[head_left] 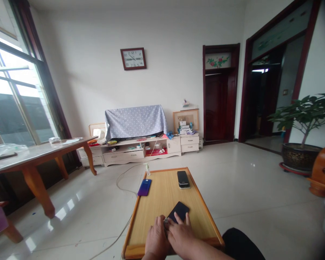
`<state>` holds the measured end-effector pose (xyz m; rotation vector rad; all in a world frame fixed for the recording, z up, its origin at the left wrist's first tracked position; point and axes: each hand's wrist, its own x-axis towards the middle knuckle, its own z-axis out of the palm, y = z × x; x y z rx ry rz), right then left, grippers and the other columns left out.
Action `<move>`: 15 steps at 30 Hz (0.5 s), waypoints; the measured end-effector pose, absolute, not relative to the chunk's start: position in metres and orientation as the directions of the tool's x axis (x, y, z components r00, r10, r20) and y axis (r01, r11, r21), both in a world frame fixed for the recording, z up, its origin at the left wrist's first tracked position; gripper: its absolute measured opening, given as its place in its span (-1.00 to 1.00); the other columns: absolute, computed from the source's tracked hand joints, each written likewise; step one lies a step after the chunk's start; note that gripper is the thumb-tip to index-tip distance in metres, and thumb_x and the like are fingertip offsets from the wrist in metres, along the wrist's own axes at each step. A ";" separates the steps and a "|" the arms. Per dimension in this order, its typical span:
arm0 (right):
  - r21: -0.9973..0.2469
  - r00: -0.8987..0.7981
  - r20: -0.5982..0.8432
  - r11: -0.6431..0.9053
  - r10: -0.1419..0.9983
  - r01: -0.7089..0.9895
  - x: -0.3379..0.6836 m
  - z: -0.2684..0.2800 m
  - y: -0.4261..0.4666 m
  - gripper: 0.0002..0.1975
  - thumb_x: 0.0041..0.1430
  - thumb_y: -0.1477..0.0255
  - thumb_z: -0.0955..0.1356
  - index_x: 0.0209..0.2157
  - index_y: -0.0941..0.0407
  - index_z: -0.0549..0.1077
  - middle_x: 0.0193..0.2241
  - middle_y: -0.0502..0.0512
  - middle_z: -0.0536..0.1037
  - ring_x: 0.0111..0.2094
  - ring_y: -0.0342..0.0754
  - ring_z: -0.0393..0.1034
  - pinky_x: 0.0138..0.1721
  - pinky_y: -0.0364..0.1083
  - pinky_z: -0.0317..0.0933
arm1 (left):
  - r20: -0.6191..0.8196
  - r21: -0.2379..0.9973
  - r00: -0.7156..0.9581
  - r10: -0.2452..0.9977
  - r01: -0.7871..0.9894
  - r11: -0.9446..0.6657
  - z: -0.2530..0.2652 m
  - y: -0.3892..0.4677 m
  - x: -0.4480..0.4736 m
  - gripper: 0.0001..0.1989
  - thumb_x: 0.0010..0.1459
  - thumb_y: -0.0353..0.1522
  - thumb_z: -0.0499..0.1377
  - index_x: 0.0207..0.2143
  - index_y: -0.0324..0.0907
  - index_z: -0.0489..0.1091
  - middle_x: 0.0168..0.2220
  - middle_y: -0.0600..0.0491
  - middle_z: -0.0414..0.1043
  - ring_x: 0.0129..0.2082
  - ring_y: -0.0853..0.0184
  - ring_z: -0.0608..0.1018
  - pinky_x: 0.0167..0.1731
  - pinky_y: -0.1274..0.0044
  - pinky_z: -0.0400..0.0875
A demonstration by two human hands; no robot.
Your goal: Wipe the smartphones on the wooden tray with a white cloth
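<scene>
A dark phone [179,210] lies at an angle on the small wooden table, in front of me. My right hand [181,233] rests over its near edge with fingers spread, some of them touching the dark surface. Close beside it, my left hand [157,234] is closed with its fingers curled. A small greyish thing [166,221] shows between the two hands, too small to name. On the left edge of the table lies a blue-purple phone [144,187]. Another black phone [182,178] sits at the far right, on top of a lighter one.
A pump bottle [147,169] stands at the far left corner of the wooden table [157,202]. A cable [118,182] runs along the floor on the left. Beyond are a low white cabinet [124,156], a larger table [43,151] and a potted plant [300,155].
</scene>
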<state>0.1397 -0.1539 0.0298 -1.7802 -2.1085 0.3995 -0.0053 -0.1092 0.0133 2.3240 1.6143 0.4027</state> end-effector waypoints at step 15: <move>-0.424 -0.078 -0.008 0.067 0.997 0.903 0.141 0.036 -0.134 -0.52 0.42 0.15 0.02 0.22 -0.32 0.30 0.31 -0.18 0.28 0.40 0.14 -0.10 0.32 0.40 -0.53 | 0.032 0.400 0.350 0.936 0.854 -0.333 0.022 -0.113 -0.004 -0.41 0.03 -0.12 0.19 0.11 0.00 0.17 0.11 0.02 0.39 0.01 0.23 0.50 0.00 0.49 0.26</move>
